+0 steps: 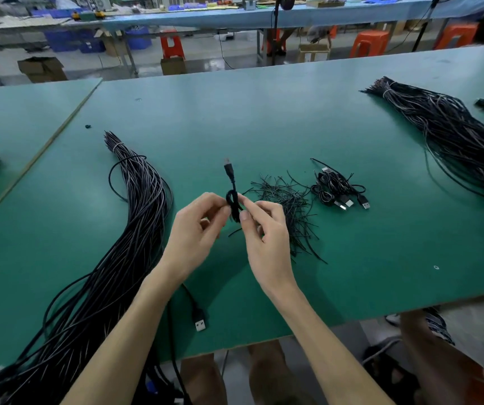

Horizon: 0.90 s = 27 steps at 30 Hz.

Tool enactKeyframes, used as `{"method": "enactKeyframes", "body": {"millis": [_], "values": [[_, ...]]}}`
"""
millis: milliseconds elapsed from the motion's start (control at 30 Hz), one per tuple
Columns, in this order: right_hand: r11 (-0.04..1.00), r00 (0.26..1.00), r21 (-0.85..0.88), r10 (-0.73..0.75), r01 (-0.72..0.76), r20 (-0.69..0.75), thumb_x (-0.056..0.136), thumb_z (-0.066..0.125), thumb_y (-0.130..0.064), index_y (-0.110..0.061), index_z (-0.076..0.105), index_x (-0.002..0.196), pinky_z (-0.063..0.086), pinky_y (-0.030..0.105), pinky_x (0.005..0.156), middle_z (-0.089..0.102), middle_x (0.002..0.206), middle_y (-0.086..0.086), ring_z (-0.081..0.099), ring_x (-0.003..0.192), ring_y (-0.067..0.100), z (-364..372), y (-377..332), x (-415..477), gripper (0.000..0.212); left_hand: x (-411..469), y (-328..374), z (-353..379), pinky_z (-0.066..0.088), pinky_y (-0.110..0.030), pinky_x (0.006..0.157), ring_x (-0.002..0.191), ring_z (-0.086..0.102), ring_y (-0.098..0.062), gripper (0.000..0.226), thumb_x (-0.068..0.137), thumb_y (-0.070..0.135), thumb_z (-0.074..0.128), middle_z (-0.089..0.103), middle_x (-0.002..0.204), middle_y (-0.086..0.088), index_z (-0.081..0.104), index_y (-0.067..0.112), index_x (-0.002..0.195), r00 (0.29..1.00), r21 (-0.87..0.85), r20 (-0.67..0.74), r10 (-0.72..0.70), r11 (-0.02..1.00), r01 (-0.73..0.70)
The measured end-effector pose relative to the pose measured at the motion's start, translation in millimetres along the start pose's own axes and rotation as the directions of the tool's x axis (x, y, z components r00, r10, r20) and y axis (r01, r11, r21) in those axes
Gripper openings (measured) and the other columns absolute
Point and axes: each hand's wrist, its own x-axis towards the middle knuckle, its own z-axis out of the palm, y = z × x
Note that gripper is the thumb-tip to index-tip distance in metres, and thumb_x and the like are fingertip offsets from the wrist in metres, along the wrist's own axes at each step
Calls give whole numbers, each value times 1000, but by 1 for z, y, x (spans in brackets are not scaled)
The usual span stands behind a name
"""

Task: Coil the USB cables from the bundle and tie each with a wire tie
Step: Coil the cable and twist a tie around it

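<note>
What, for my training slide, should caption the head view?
Left hand and right hand pinch a coiled USB cable beside wire ties.

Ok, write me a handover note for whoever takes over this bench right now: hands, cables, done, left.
Left hand: pinches the coiled cable from its left side.
Right hand: pinches the same coil from the right. I cannot tell whether a tie is on it yet.
Wire ties: loose pile on the green table, just right of the hands.
Done: a few finished coils lie right of that pile.
Left: tie off this coil, then work through the big bundle at left. A second bundle lies far right.
</note>
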Motion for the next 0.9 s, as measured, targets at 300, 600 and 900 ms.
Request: {"method": "enactKeyframes", "body": {"millis": [300,600,900], "values": [[883,965,393,255,-255,54,106,31,-60,-12,77,102,53,29,64,78,89,8,75,82,27,2,1,4,66,-5,-5,5,41,-26,67,73,46,-14,8,105,12,56,49,88,3,63,9,105,957,366,124,262,885,-289],[806,940,498,335,-320,61,105,56,-40,-17,81,109,56,32,77,78,101,7,70,91,21,-6,-4,7,35,-5,-4,3,35,-14,66,71,46,-4,7,104,11,58,47,85,14,65,10,101,964,269,157,217,929,-253],[843,974,490,165,-222,157,97,61,2,-22,71,126,53,20,96,77,118,-3,68,118,10,-7,-3,5,39,-2,-8,-2,34,-27,57,59,40,-10,13,102,8,62,51,65,3,66,5,89,997,27,81,7,1000,-9]]}}
